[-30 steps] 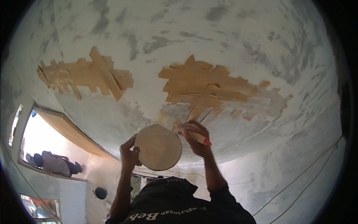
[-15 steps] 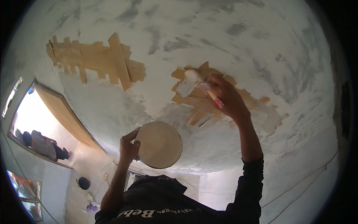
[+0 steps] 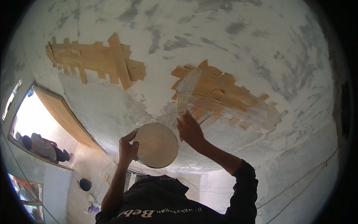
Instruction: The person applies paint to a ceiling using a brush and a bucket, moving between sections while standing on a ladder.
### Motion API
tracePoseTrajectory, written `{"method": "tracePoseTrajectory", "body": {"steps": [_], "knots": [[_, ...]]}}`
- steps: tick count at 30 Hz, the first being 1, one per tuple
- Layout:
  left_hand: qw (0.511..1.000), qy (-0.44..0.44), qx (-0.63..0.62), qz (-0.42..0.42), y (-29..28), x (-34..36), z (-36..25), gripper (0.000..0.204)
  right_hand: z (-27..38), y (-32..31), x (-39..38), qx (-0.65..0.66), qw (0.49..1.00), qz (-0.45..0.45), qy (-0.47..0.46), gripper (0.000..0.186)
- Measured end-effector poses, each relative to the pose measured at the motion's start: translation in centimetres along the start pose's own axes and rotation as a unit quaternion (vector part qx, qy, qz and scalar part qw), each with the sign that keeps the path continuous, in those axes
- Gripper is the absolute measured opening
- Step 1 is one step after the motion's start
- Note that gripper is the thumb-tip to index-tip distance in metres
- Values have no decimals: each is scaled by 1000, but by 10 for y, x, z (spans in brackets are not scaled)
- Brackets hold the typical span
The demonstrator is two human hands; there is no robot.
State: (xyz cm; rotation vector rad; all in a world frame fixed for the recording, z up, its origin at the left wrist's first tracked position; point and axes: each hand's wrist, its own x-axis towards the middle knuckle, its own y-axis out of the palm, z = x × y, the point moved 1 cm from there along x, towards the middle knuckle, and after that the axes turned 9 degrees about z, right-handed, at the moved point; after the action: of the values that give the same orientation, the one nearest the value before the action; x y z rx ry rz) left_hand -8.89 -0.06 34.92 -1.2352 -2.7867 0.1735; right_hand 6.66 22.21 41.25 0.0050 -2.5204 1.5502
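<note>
Dark shirt: your torso (image 3: 156,199) fills the lower edge, with your forearms rising on either side.
Left hand: your left hand (image 3: 128,147) has its fingers clamped on the side of the round container, thumb over the rim; this grip probably steadies it while leaving most of its face uncovered.
Round container: the round container (image 3: 156,145) is in front of your chest, its pale face toward the view, presumably kept there for easy reach by the other hand.
Right hand: your right hand (image 3: 191,128), above and to the right of the container, has its fingers clamped on the brush, the handle mostly hidden; the low hold seems to leave the head free.
Brush: the blurred, pale brush (image 3: 182,100) points away from you, over the left end of the near brown patch; contact cannot be told.
Near brown patch: overlapping strips (image 3: 220,87) lie flat on the mottled surface (image 3: 160,71), whitish toward the right end.
Far brown patch: more strips (image 3: 97,59), laid crosswise, apparently to bridge one another.
Doorway: beyond the wooden door (image 3: 65,115), another person (image 3: 43,145); a dark bucket (image 3: 85,184) stands on the floor.
</note>
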Motion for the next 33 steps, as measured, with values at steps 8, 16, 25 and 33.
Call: {"method": "tracePoseTrajectory", "body": {"steps": [8,16,25,33], "knots": [[1000,-10,6,14,4,-2,1,54,-23,-35,8,258,966,20,24,18],[1000,-11,-13,16,7,-7,4,54,-83,-159,37,294,925,-233,62,21],[1000,17,10,6,-3,-11,-4,55,-19,-107,40,197,955,-190,117,27],[999,18,-37,7,-13,-5,11,56,7,-17,41,36,989,-142,26,25]]}}
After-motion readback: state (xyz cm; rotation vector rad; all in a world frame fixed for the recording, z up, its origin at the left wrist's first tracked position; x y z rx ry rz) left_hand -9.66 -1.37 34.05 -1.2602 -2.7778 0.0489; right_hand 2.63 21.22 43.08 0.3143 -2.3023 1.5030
